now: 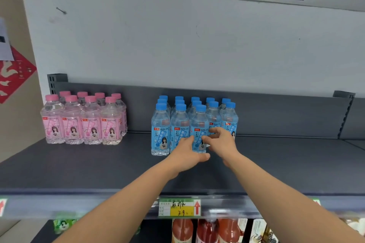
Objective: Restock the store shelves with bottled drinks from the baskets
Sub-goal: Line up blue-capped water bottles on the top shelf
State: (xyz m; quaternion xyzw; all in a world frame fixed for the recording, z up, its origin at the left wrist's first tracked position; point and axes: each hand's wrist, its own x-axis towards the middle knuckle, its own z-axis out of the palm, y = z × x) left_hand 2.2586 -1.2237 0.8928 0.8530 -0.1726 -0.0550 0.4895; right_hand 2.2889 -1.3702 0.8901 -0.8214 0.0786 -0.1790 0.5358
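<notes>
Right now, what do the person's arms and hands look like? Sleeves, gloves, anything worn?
Both forearms are bare as far up as the head view shows, with no sleeve edge in frame. The left hand and right hand have no gloves. No watch, band or ring is visible on either wrist or on the fingers that show. No markings or cables.

The left hand [187, 154] hides part of the blue bottle [199, 122].
</notes>
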